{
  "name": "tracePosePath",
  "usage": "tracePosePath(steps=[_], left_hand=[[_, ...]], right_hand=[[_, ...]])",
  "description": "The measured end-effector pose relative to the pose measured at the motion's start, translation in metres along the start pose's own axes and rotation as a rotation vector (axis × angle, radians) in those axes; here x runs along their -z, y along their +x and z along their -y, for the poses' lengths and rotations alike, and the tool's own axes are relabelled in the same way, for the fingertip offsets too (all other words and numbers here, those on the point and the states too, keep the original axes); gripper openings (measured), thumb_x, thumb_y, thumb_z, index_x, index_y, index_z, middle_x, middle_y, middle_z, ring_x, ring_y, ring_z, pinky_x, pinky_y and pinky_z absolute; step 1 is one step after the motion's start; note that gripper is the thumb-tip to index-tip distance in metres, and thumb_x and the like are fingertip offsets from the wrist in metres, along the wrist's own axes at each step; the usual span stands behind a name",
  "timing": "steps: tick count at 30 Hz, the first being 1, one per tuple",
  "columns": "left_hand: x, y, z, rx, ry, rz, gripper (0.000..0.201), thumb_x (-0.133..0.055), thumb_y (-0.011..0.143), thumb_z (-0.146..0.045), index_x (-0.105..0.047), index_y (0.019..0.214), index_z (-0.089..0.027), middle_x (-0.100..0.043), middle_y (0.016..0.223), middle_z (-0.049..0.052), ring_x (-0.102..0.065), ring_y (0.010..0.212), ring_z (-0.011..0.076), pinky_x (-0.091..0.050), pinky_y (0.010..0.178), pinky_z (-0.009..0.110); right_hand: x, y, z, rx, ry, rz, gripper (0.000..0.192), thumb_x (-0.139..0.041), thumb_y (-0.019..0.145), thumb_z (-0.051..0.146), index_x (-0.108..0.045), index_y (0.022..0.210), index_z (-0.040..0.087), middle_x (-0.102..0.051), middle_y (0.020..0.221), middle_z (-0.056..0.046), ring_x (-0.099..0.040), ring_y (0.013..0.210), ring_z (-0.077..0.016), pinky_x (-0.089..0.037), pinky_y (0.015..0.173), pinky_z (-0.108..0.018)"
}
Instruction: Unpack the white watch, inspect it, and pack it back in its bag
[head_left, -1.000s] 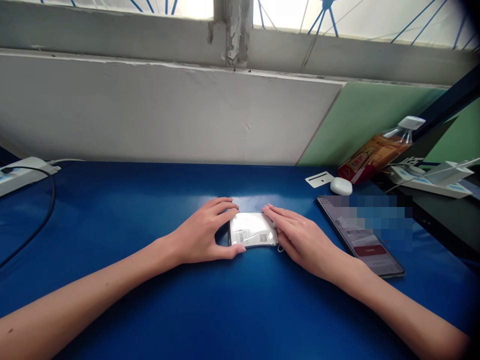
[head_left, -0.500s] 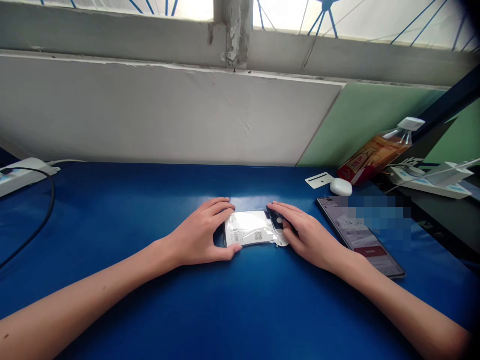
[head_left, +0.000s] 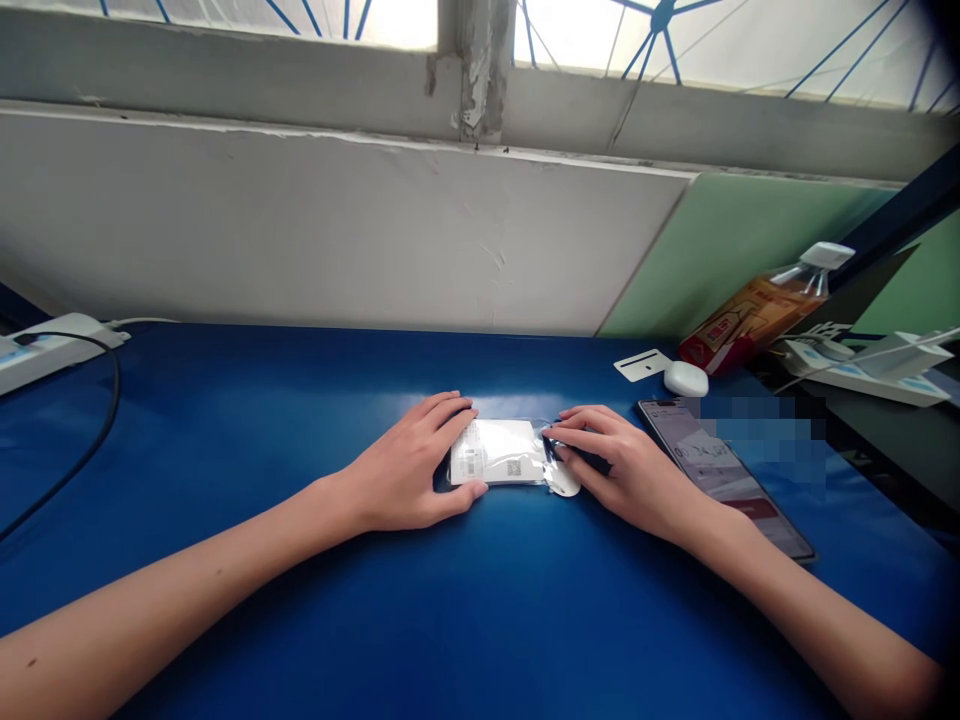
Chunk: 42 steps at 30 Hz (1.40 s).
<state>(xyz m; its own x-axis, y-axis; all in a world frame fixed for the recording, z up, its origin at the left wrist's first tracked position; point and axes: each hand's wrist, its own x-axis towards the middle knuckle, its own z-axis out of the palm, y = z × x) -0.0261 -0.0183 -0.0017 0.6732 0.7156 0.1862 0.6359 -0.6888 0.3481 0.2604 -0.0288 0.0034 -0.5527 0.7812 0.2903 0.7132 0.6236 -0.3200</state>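
One power strip (head_left: 64,345): white, at the far left of the blue table (head_left: 300,620), with a black cable (head_left: 112,400) looping beside it.
Left hand (head_left: 412,465): thumb and fingers spread wide in a C around the packet's left end, thumb against the near edge, fingertips at the far corner, holding it down.
White packet (head_left: 499,452): flat on the table between both hands, in shiny clear wrapping, printed with a barcode and a small square code.
White tab (head_left: 564,484): rounded, at the packet's right end, just below the right fingertips.
Right hand (head_left: 619,460): fingers bent, only a narrow gap to the thumb, tips at the wrapping's right end; I cannot tell whether they pinch it.
Beyond that hand: a white card (head_left: 642,365), a rounded white case (head_left: 686,379), a phone (head_left: 727,480) with its screen partly blurred, and a tilted bottle (head_left: 757,310) with a white cap.
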Motion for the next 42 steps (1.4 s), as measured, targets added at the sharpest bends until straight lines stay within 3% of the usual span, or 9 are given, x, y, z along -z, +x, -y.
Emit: tracePosePath(steps=[9, 15, 22, 30, 42], left_hand=[[0.001, 0.001, 0.002, -0.033, -0.091, -0.029, 0.066, -0.059, 0.086, -0.052, -0.042, 0.14, -0.019, -0.05, 0.139, 0.014, -0.036, 0.136, 0.0345, -0.04, 0.107, 0.049], [0.003, 0.002, 0.001, -0.07, -0.093, 0.0, 0.061, -0.058, 0.087, -0.05, -0.044, 0.139, -0.02, -0.051, 0.138, 0.013, -0.038, 0.134, 0.033, -0.04, 0.107, 0.048], [0.004, 0.003, 0.0, -0.079, -0.083, 0.009, 0.064, -0.061, 0.085, -0.053, -0.046, 0.136, -0.017, -0.052, 0.136, 0.013, -0.038, 0.133, 0.0318, -0.038, 0.108, 0.047], [0.002, 0.001, -0.001, -0.029, -0.033, -0.005, 0.072, -0.06, 0.083, -0.055, -0.041, 0.14, -0.017, -0.043, 0.144, 0.015, -0.036, 0.135, 0.0344, -0.038, 0.108, 0.05], [0.0, 0.001, -0.002, -0.009, 0.037, -0.047, 0.063, -0.06, 0.082, -0.049, -0.049, 0.131, -0.011, -0.049, 0.138, 0.016, -0.036, 0.134, 0.0341, -0.038, 0.109, 0.049]], right_hand=[[0.003, -0.001, 0.003, 0.019, -0.011, 0.023, 0.038, -0.051, 0.093, 0.035, -0.058, 0.128, 0.023, -0.063, 0.109, -0.013, -0.058, 0.104, -0.0285, -0.055, 0.083, -0.045], [0.002, 0.001, 0.005, 0.073, 0.026, 0.046, 0.02, -0.054, 0.092, 0.03, -0.068, 0.104, 0.023, -0.063, 0.111, -0.011, -0.056, 0.109, -0.0281, -0.052, 0.088, -0.045], [0.0, 0.001, 0.007, 0.041, 0.131, 0.068, 0.013, -0.059, 0.089, 0.028, -0.066, 0.099, 0.024, -0.061, 0.114, -0.01, -0.055, 0.113, -0.0283, -0.052, 0.091, -0.044], [-0.005, -0.002, 0.005, 0.069, -0.015, 0.04, 0.018, -0.051, 0.094, 0.024, -0.062, 0.107, 0.018, -0.061, 0.113, -0.014, -0.057, 0.104, -0.0274, -0.051, 0.086, -0.044], [0.007, -0.001, -0.002, 0.085, -0.102, 0.064, 0.023, -0.049, 0.096, 0.032, -0.061, 0.109, 0.017, -0.062, 0.109, -0.013, -0.058, 0.097, -0.0257, -0.05, 0.081, -0.04]])
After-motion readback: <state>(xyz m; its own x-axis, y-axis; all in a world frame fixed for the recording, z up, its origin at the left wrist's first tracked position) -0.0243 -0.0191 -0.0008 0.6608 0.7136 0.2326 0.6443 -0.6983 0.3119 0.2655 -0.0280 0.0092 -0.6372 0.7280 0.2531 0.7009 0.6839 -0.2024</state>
